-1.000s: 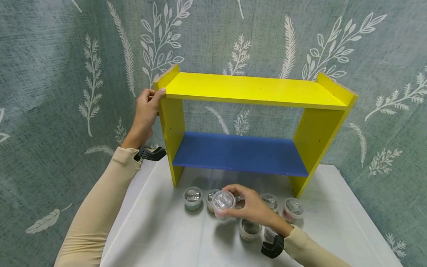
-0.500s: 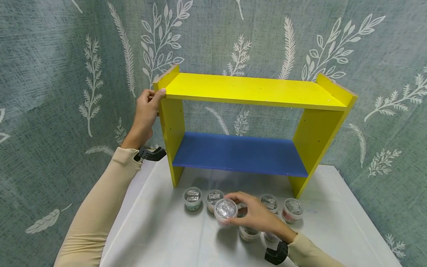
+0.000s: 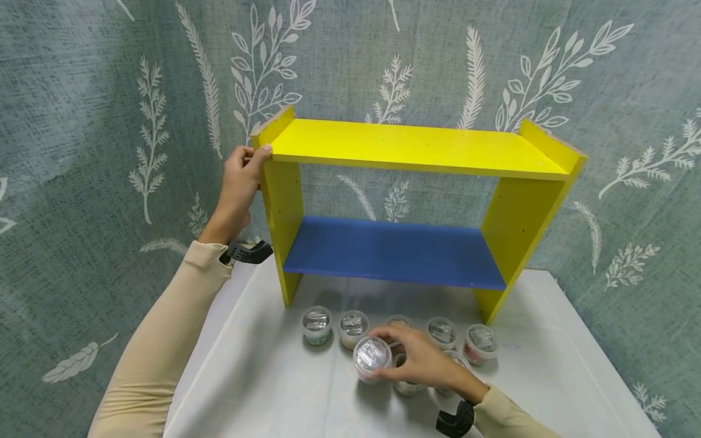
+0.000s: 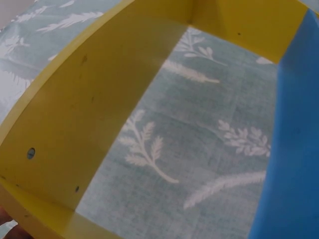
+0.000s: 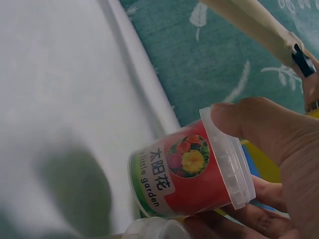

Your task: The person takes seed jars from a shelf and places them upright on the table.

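My left hand (image 3: 241,182) grips the upper left corner of a yellow shelf unit (image 3: 421,149) that has a blue lower shelf (image 3: 394,252). Its thumb lies on the front edge, and the other fingers go behind the side panel. In the left wrist view only a bit of the fingers (image 4: 12,231) shows at the lower left corner. With thumb and fingers at the rim, my right hand (image 3: 418,356) holds a small clear-lidded plastic cup (image 3: 372,356) close over the table. The right wrist view shows the cup's red flower label (image 5: 192,169), reading "little garden", as it tilts.
Similar cups stand in a row before the shelf, among them a left one (image 3: 316,325), one beside it (image 3: 353,328) and a right one (image 3: 481,345). Others, such as one cup (image 3: 408,386), are partly hidden by my right hand. A white sheet covers the table (image 3: 274,389).
My right hand has moved the cup down and slightly right, nearer the table's front, uncovering the cup behind it in the row. The left hand and shelf unit stay put.
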`<act>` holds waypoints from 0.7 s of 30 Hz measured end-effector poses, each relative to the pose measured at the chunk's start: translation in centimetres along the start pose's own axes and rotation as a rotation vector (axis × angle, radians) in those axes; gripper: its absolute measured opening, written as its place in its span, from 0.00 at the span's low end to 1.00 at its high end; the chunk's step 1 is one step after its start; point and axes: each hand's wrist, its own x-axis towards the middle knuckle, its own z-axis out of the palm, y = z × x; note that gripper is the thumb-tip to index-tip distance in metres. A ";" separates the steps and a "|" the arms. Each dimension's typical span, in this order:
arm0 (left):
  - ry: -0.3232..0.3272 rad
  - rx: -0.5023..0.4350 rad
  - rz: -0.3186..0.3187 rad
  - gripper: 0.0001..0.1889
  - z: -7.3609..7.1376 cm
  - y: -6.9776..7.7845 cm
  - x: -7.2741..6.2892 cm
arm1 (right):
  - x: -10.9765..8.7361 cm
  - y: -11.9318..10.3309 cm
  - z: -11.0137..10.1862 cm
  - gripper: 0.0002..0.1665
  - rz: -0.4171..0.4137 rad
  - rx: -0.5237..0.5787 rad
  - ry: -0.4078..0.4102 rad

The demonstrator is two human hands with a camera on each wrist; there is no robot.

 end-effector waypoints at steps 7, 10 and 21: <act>0.003 -0.002 0.000 0.19 -0.1 0.0 0.0 | -0.1 0.1 0.2 0.36 -0.034 -0.090 -0.015; 0.004 0.004 0.004 0.19 -0.1 0.0 0.0 | -0.1 0.2 0.1 0.36 -0.038 -0.135 -0.015; 0.007 0.001 0.005 0.20 -0.1 -0.1 0.1 | -0.1 0.6 0.6 0.39 -0.035 -0.324 -0.011</act>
